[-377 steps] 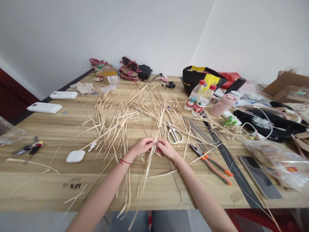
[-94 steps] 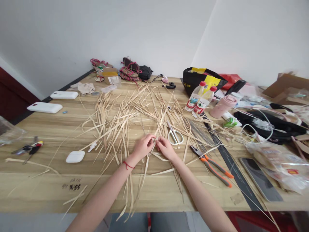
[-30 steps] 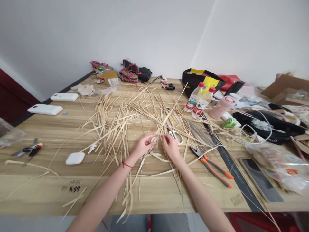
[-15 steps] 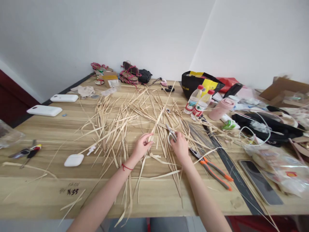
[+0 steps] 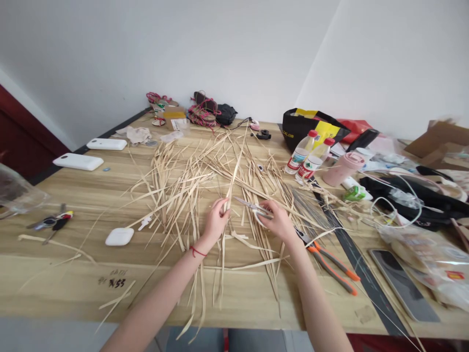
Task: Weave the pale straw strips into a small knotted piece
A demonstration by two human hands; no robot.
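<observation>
Between its fingers and thumb my left hand pinches a long pale straw strip, which points away from me across the pile. My right hand grips a pair of scissors by the handles. Their blades point left, and the tips lie close to the strip beside my left fingers; whether they touch it I cannot tell. Many loose straw strips lie spread and crossing on the wooden table under both hands. Pliers with orange and grey handles lie just right of my right wrist.
At the right stand two water bottles, a pink cup and a black and yellow bag. A phone lies near the right front. To the left are a white earbud case, keys and two white devices.
The scissors have turned so their blades now point left toward the strip. The held strip stands more upright in view. The whole view has shifted slightly.
</observation>
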